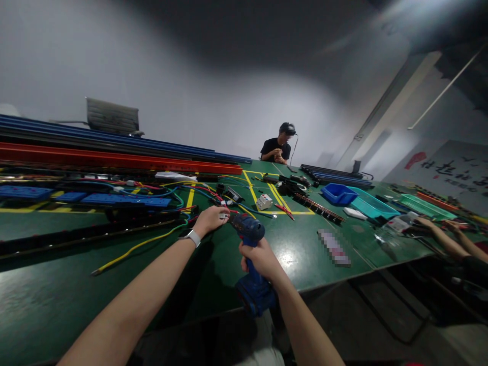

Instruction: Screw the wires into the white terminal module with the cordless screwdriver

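My right hand (pixel 263 258) is wrapped round the grip of a blue cordless drill (pixel 249 231), its nose pointing left and away from me. At the drill's tip, my left hand (pixel 209 219) pinches a small pale wire connector (pixel 224 216); its exact kind is hard to make out. Coloured wires run about that hand, among them a yellow wire (pixel 141 246) with its end loose on the table. Just beyond the drill sits a white circuit breaker (pixel 264 202). A red-handled tool (pixel 285 211) lies to its right.
Long orange rails (pixel 114 158) and dark strips with blue modules (pixel 125 200) fill the left of the green table (pixel 297 274). A blue bin (pixel 338 193) and a teal tray (pixel 371 203) stand right. One person (pixel 276 149) sits opposite; another person's hands (pixel 430 226) work at far right.
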